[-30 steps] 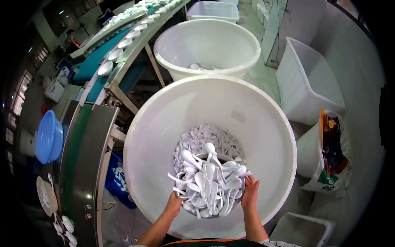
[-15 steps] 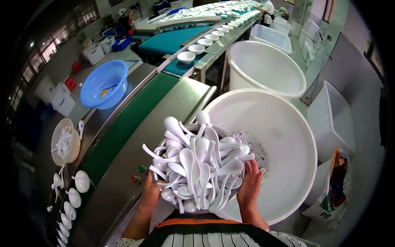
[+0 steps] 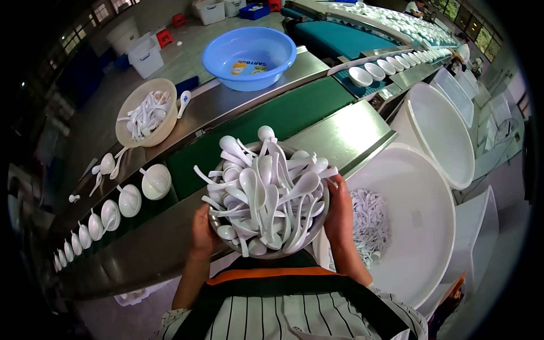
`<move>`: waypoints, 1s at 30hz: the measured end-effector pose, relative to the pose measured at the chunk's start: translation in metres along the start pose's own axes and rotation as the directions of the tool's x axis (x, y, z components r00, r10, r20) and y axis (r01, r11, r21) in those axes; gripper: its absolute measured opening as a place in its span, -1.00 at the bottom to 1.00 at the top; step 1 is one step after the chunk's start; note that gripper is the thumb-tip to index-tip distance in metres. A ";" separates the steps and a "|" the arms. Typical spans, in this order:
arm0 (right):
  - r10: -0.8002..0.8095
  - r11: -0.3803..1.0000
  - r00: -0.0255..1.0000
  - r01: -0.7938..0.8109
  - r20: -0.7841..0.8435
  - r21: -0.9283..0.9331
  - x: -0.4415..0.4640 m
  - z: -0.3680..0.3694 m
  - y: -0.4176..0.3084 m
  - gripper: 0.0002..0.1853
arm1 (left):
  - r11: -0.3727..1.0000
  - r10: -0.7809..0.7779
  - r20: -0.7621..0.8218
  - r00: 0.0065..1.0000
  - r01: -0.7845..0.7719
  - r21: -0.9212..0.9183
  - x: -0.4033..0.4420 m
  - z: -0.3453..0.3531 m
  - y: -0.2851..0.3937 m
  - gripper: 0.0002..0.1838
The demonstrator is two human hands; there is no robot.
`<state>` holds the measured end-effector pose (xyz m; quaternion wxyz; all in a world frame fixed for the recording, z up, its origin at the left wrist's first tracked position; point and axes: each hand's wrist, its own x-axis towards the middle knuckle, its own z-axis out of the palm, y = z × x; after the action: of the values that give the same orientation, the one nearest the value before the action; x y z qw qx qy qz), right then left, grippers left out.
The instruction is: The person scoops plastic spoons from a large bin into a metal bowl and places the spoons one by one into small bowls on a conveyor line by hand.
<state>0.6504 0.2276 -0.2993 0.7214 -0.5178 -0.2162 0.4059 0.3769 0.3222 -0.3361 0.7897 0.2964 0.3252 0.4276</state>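
A round metal bowl (image 3: 322, 220), heaped with white soup spoons (image 3: 262, 190), is held in front of my body. My left hand (image 3: 204, 231) grips its left side and my right hand (image 3: 339, 211) its right side. Several spoon handles stick out past the rim, one reaching over my right fingers. The bowl hangs at the near edge of the steel counter and its green conveyor belt (image 3: 226, 144). To its right stands a big white tub (image 3: 416, 243) with many more spoons (image 3: 371, 218) at its bottom.
A blue basin (image 3: 249, 83) and a cream bowl of spoons (image 3: 165, 133) stand along the belt's far side. White bowls with spoons (image 3: 156, 182) line the belt at left. More bowls (image 3: 360, 76) sit on the far conveyor. Another white tub (image 3: 442, 141) is at right.
My view and body have turned left, away from the big tub and toward the belt. The heaped metal bowl has come along in both hands, now in front of the belt.
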 end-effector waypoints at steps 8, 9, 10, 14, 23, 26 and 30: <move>0.154 0.988 0.965 -0.157 0.212 -0.002 0.092 -0.005 -0.020 -0.32 | 0.993 -0.109 0.121 0.987 0.113 -0.028 0.099 -0.003 0.056 -0.24; 0.123 0.992 0.953 -0.123 0.278 -0.020 0.106 -0.001 -0.018 -0.33 | 0.992 -0.119 0.143 0.982 0.124 -0.023 0.123 0.008 0.061 -0.22; 0.097 0.995 0.931 -0.088 0.352 -0.042 0.113 0.007 -0.018 -0.34 | 0.990 -0.135 0.162 0.978 0.140 -0.023 0.141 0.018 0.061 -0.21; 0.176 0.968 0.809 -0.039 0.560 -0.248 0.141 0.030 -0.022 -0.39 | 0.931 -0.318 0.340 0.885 0.225 0.286 0.167 0.088 0.061 -0.26; 0.262 0.895 0.551 0.168 0.792 -0.413 0.175 0.058 -0.015 -0.36 | 0.875 -0.129 0.404 0.906 -0.087 0.475 0.144 0.113 0.056 -0.36; 0.181 0.886 0.598 0.245 0.781 -0.393 0.152 0.066 -0.023 -0.48 | 0.868 -0.083 0.323 0.943 -0.091 0.488 0.134 0.115 0.054 -0.38; -0.077 0.896 0.654 0.377 0.753 -0.236 0.140 0.066 -0.014 -0.73 | 0.922 -0.121 0.242 0.963 0.019 0.387 0.137 0.096 0.053 -0.52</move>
<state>0.6879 0.3767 -0.2766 0.5097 -0.4089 -0.6209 0.4329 0.4829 0.4469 -0.2730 0.7676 0.4861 0.3058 0.2846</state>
